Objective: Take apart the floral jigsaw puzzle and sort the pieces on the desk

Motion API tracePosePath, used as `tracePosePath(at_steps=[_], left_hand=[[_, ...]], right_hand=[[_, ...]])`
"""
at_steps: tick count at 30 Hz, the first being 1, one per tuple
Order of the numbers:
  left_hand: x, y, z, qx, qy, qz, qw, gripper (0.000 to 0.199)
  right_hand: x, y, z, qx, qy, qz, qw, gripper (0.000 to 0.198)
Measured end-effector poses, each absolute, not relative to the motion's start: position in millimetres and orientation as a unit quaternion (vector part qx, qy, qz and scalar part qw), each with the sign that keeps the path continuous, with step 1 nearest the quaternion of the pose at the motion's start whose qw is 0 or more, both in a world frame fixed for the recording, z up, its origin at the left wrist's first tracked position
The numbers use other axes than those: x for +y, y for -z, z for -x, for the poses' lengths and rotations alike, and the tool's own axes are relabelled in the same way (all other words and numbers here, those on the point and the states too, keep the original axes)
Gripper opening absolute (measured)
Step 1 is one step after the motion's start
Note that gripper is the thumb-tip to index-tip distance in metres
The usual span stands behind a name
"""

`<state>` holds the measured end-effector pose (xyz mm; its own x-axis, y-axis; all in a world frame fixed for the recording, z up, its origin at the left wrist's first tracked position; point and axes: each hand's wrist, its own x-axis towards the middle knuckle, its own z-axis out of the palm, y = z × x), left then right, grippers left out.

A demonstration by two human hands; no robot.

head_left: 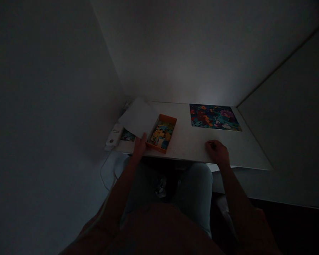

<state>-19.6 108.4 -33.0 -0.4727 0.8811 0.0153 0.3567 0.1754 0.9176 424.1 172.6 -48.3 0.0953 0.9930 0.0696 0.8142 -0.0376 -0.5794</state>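
Observation:
My left hand (140, 144) is closed at the near corner of a white sheet (139, 117), beside the left wall of an orange box (170, 119). Whether it also touches the box, I cannot tell. The open box holds many jigsaw puzzle pieces (159, 134), mostly yellow and blue. My right hand (217, 152) is curled over the table near its front edge, and what its fingers hold, if anything, is hidden. Beyond that hand lies a colourful picture sheet (215, 117) with an underwater-looking scene.
The white table (186, 141) stands against a wall, in dim light. At its left end are a white box-shaped item (114, 135) and a dark printed picture (128, 136), partly under the white sheet. A white cable (102, 173) hangs off the left side.

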Motion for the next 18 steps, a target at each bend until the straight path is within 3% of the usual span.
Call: tracePosePath(at_steps=[3, 8, 13, 18], left_hand=[[96.8, 20.1, 11.8, 0.680, -0.487, -0.484, 0.256, 0.063], [79.4, 7.8, 2.7, 0.605, -0.442, -0.631, 0.201, 0.110], [96.4, 11.1, 4.8, 0.622, -0.427, -0.643, 0.130, 0.078], [169.6, -2.1, 48.8, 0.740, -0.419, -0.507, 0.140, 0.081]], right_hand=[[172.1, 48.3, -423.5, -0.648, -0.181, 0.696, 0.253, 0.038], [172.6, 49.6, -423.4, -0.644, -0.179, 0.700, 0.253, 0.039], [172.2, 49.1, -422.9, -0.636, -0.180, 0.707, 0.251, 0.033], [172.6, 46.8, -421.4, -0.635, -0.181, 0.708, 0.249, 0.028]])
